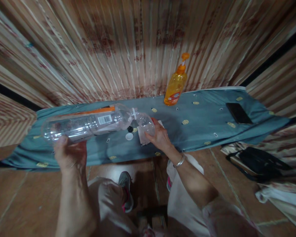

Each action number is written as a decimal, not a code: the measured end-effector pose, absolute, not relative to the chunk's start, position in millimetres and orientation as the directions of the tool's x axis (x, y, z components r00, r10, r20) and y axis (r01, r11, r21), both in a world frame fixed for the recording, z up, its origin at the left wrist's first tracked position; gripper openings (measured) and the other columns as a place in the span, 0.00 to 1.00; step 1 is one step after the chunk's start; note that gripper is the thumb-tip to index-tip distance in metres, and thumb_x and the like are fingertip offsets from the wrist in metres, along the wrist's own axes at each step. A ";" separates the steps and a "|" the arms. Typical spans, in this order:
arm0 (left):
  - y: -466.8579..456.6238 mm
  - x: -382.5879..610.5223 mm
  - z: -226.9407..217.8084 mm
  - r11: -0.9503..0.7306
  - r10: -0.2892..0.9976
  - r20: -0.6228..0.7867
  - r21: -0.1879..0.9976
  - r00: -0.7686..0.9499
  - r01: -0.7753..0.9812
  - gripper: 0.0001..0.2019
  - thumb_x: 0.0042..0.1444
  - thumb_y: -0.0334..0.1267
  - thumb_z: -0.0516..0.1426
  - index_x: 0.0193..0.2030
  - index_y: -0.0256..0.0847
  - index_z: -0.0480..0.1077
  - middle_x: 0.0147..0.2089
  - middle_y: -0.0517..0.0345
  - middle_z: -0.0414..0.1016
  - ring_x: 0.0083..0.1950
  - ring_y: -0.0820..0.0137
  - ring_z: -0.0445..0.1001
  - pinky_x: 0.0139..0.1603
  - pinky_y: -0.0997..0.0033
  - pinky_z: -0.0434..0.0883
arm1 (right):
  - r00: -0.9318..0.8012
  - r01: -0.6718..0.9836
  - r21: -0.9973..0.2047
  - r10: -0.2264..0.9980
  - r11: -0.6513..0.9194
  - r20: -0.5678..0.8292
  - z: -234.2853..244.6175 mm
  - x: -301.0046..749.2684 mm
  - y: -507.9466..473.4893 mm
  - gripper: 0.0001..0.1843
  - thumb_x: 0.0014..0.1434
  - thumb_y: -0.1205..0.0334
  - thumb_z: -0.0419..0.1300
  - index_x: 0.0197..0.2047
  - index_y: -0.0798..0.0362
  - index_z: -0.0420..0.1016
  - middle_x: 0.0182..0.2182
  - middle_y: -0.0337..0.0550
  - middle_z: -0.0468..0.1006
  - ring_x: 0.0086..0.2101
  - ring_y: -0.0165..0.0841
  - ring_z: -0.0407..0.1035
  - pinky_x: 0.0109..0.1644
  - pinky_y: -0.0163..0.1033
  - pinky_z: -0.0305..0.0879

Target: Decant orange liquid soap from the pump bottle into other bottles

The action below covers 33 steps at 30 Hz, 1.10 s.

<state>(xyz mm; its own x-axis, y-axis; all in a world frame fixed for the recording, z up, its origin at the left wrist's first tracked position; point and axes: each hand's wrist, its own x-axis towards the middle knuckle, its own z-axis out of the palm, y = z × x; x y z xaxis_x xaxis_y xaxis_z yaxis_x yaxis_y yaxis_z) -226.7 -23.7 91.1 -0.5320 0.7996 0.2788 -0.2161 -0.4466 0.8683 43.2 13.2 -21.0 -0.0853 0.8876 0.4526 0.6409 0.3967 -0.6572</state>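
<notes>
My left hand [70, 153] is closed around the base end of a large clear plastic bottle [91, 123], which lies tilted almost level over the blue cloth. The bottle has an orange-edged label and a barcode. Its neck points right, at the mouth of a small clear plastic container [146, 121]. My right hand [160, 135] is wrapped round that container. Whether the two rims touch, I cannot make out. Beneath the container a pale cloth [143, 140] lies on the table. A black cap [130, 129] and a white round lid [129, 136] sit below the bottle's neck.
An orange pump bottle [175, 85] stands at the back of the cloth-covered table [199, 128]. A dark phone [238, 113] lies at the right. Pleated curtains [118, 49] hang behind. On the tiled floor at the right is a black bag [259, 163].
</notes>
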 end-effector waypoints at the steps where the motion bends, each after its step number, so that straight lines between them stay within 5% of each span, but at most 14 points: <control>1: -23.7 -226.7 91.3 -0.448 0.800 0.280 0.867 -0.531 -0.218 0.21 0.34 0.42 0.66 0.41 0.51 0.74 0.42 0.63 0.78 0.53 0.60 0.75 0.57 0.58 0.72 | -0.084 0.640 -0.658 0.888 0.396 0.452 -20.7 43.1 13.1 0.38 0.56 0.60 0.64 0.67 0.56 0.59 0.58 0.57 0.77 0.55 0.48 0.74 0.59 0.53 0.73; 33: -22.6 -233.4 85.4 -0.487 0.798 0.297 0.830 -0.524 -0.271 0.19 0.34 0.42 0.68 0.36 0.48 0.74 0.40 0.64 0.78 0.55 0.62 0.74 0.54 0.64 0.73 | -0.087 0.630 -0.656 0.878 0.415 0.471 -21.9 42.4 14.6 0.38 0.54 0.62 0.65 0.67 0.58 0.60 0.57 0.58 0.77 0.55 0.49 0.74 0.57 0.52 0.73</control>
<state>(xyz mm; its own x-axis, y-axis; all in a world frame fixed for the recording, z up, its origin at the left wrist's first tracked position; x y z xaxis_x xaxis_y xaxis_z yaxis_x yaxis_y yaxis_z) -233.4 -22.6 85.4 -0.5239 0.7984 0.2969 -0.2711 -0.4867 0.8304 42.4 14.6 -21.9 -0.0871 0.8776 0.4715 0.6301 0.4151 -0.6562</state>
